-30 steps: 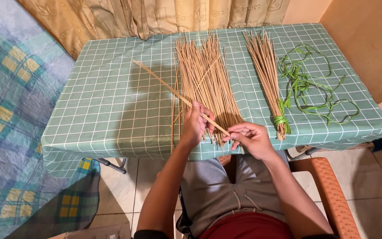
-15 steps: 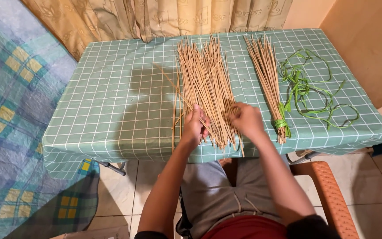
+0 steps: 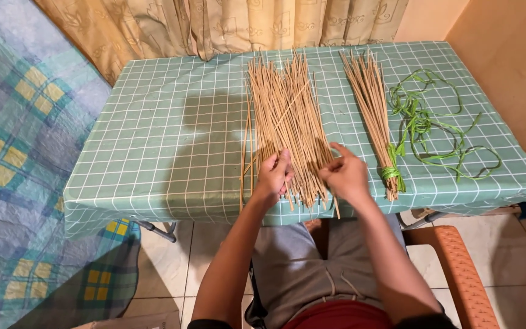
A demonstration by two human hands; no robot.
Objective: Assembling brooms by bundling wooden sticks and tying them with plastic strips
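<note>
The loose pile of thin tan sticks (image 3: 287, 122) lies mid-table on the green checked cloth (image 3: 153, 152), its near ends pinched between the curled left hand (image 3: 273, 176) and right hand (image 3: 345, 175), seemingly to even them, whereas a second ago one stick was lifted crosswise; the tied bundle (image 3: 374, 109) lies right of it.

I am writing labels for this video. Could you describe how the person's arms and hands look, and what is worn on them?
Both forearms are bare, and the left hand and right hand wear no gloves. No ring, watch or bracelet is visible. Dark sleeve edges show only at the bottom of the picture, near the upper arms.
</note>
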